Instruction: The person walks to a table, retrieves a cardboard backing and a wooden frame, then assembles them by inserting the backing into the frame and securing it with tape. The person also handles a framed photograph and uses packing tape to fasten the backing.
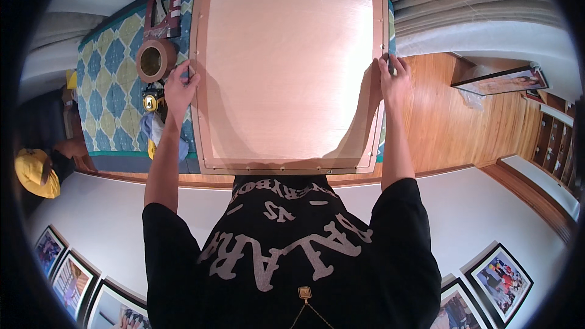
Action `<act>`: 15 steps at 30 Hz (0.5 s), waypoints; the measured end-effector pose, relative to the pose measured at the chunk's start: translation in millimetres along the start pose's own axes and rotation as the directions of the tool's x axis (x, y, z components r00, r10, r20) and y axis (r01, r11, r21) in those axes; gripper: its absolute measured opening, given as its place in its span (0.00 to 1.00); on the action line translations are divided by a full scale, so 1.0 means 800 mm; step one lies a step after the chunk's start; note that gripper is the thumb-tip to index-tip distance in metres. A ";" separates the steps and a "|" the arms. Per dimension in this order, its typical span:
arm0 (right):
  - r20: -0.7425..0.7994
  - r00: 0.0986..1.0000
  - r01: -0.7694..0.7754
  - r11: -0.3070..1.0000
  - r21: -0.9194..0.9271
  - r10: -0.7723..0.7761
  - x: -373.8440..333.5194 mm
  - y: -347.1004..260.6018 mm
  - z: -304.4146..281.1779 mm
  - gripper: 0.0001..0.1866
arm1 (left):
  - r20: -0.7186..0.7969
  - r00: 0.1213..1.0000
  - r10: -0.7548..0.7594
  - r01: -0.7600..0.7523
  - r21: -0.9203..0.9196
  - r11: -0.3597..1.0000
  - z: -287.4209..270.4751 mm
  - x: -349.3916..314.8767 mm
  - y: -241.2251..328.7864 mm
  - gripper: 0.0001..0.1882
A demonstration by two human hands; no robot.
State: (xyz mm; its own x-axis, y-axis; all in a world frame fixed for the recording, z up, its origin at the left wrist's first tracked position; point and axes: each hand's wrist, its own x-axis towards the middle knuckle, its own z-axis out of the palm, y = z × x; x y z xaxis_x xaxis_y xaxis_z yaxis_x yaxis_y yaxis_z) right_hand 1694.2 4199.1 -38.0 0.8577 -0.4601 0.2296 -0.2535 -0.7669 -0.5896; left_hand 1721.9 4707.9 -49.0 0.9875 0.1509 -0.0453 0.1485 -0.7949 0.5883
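A large picture frame (292, 67) lies face down in front of me, its pale brown backing board showing and small fasteners dotted along the rim. My left hand (181, 88) holds its left edge, with thumb and fingers closed at the rim. At the opposite edge, my right hand (395, 78) pinches the rim at about the same height. Close by my left hand sits a wide roll of brown tape (156, 61). Just below it is a yellow and black tape measure (150, 102). The undersides of both grips are hidden.
A blue-green patterned quilt (113, 94) covers the surface under the frame. A dark red tool-like object (163, 15) and a bluish cloth (173, 137) rest on it. A black-framed picture (499, 81) leans on the wooden floor (439, 116) at right. A yellow cap (38, 172) is far left.
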 end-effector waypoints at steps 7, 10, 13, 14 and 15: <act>-0.005 0.998 -0.068 0.994 0.087 0.068 0.007 0.013 0.035 0.16 | -0.222 0.974 0.053 -0.011 0.184 0.983 0.032 -0.005 0.018 0.17; -0.018 0.995 -0.100 0.989 0.105 0.103 0.005 0.014 0.039 0.16 | -0.285 0.958 0.022 0.020 0.142 0.990 0.042 -0.007 0.033 0.17; -0.022 0.992 -0.120 0.987 0.110 0.124 0.005 0.011 0.039 0.17 | -0.362 0.931 0.044 -0.021 0.066 0.998 0.052 -0.004 0.024 0.20; -0.010 0.990 -0.137 0.983 0.122 0.139 0.005 0.008 0.038 0.17 | -0.338 0.941 0.007 0.006 0.036 0.999 0.055 -0.004 0.019 0.21; 0.005 0.988 -0.155 0.979 0.134 0.156 0.004 0.003 0.036 0.17 | -0.311 0.950 -0.032 0.037 0.007 0.999 0.054 -0.004 0.020 0.22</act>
State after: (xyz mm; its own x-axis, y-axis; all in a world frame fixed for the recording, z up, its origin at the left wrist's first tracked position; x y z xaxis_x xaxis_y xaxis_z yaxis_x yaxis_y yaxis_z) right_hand 1709.2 4208.3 -60.8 0.8100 -0.5716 0.1312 -0.3212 -0.6195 -0.7163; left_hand 1723.2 4669.2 -74.5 0.9167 0.3520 0.1891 0.1849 -0.7932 0.5802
